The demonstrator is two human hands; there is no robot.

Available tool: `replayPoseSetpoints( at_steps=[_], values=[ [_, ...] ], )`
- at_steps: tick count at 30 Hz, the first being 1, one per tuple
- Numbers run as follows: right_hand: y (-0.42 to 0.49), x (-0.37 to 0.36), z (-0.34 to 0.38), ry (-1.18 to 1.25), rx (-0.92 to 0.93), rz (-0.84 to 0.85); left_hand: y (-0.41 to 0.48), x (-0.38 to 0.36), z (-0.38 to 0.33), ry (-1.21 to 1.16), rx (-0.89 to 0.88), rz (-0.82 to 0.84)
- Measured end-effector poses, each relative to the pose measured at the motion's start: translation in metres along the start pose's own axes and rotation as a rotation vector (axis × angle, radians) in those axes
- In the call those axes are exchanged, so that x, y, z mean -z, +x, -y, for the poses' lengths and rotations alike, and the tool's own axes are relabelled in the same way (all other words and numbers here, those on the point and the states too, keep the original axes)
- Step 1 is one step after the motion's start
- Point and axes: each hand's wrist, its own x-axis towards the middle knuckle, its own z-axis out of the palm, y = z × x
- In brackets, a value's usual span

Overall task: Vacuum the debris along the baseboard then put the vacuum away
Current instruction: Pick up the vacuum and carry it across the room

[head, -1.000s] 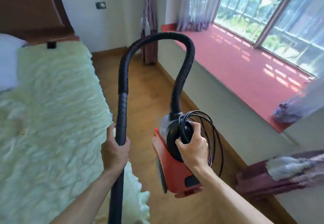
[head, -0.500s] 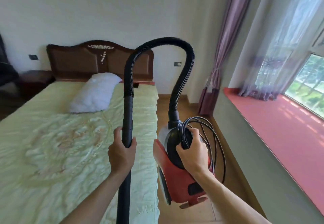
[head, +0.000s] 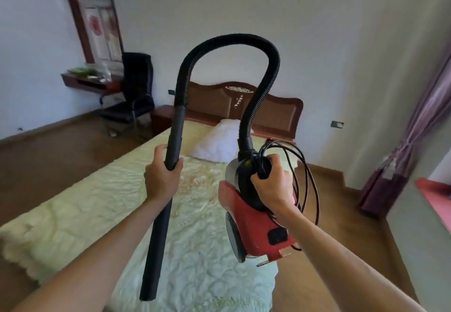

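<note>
A red canister vacuum hangs in the air over the bed's right side. My right hand grips its black top handle together with loops of black power cord. A ribbed black hose arches up from the canister and comes down into a rigid black wand. My left hand grips the wand near its upper end; the wand's open tip points down over the bedspread. No debris is visible, and the baseboard shows along the far wall.
A bed with a pale green quilt, white pillow and brown headboard fills the middle. A black chair and wall shelf stand at the left. Purple curtains and a red sill are at the right. Wood floor runs along both sides.
The view has swung left, away from the window toward the bed, chair and shelf. Both hands keep the same grips on the wand and the vacuum handle.
</note>
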Motion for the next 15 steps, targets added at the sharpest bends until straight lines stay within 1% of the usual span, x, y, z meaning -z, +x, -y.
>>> replayPoseSetpoints(
  at_steps=[2,5,7,15],
  values=[
    [0.001,-0.019,0.027,0.029,0.037,0.021,0.009,0.028,0.013,0.019,-0.013,-0.037],
    [-0.006,-0.055,0.072,0.071,0.084,0.076,0.022,0.074,0.039,0.033,0.024,-0.098],
    [-0.010,-0.068,0.086,0.100,0.088,0.094,0.024,0.086,0.047,0.037,0.036,-0.106],
    [-0.041,-0.164,0.186,0.191,0.138,0.241,0.048,0.192,0.122,0.078,0.088,-0.198]
  ],
)
